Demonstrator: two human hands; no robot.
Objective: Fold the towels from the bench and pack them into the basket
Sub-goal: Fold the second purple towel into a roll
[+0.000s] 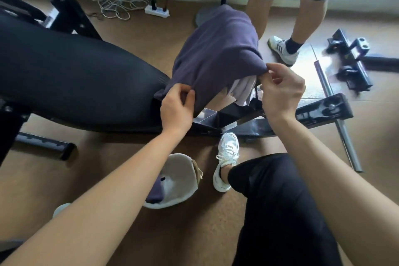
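A dark purple towel [218, 56] lies draped over the right end of the black padded bench [75, 80]. My left hand [177, 108] pinches its near left edge, and my right hand [280, 90] pinches its near right corner. A white towel [243, 90] hangs beneath the purple one. On the floor below my left forearm stands a beige basket [183, 179] with a folded purple towel [154, 192] inside.
Another person's legs and shoe [285, 47] stand just behind the bench end. The bench's metal frame and bars [323, 112] stretch right across the floor. A power strip [156, 11] with cables lies by the wall. My own right knee and white shoe [226, 162] are beside the basket.
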